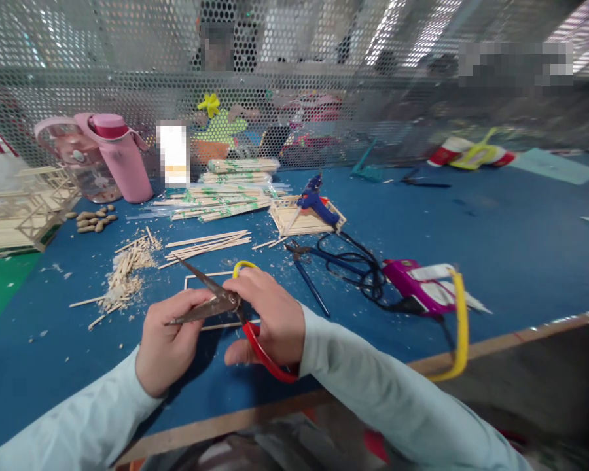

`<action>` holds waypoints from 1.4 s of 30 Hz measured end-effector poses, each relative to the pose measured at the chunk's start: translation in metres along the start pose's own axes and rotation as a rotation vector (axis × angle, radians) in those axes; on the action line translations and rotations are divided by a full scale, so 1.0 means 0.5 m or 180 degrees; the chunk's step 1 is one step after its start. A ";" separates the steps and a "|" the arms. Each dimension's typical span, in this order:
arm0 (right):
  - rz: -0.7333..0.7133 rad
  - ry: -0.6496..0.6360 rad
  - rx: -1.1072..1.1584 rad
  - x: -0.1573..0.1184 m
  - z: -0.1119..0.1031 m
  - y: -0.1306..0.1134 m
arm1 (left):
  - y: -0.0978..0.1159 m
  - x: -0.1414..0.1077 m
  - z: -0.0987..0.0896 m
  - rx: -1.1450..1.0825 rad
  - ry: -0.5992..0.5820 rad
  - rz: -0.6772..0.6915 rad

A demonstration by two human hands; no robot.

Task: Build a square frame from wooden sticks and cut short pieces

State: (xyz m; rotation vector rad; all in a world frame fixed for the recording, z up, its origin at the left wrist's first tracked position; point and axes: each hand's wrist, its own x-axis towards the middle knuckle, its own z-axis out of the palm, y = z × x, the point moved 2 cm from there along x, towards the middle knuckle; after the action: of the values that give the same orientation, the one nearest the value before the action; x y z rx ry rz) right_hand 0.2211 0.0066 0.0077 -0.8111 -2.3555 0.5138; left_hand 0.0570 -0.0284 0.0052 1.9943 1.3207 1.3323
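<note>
Right hand [272, 314] clamped on scissors [233, 301], blades [199, 310] parted beside left hand [167, 333] (curled, grip can't tell); probably trimming, closing wants that hand clear.

Hands [173, 340] [272, 314] curl close together, forearms [86, 412] [383, 386] converging.

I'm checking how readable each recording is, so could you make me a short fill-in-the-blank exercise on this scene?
1. The right hand holds scissors with one red handle and one ____ handle.
2. The glue gun, behind the pliers, is ____ in colour.
3. In the picture, the peanuts lie to the ____ of the packed sticks.

Missing words: yellow; blue; left.
</note>
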 end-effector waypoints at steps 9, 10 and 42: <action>-0.0010 -0.0083 -0.0001 -0.001 -0.002 -0.001 | -0.001 -0.001 0.000 0.0039 0.0012 -0.0003; 0.0007 -0.0097 0.0001 -0.001 -0.002 -0.001 | -0.003 -0.001 0.000 0.0023 0.0001 -0.0008; 0.0120 0.0100 -0.0268 -0.006 0.011 0.010 | -0.012 -0.007 0.005 0.0132 0.0058 0.0197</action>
State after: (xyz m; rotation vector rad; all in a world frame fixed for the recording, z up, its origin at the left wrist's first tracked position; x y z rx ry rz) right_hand 0.2218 0.0073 0.0000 -0.8969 -2.3503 0.4166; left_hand 0.0559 -0.0281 -0.0023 2.0712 1.3150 1.3642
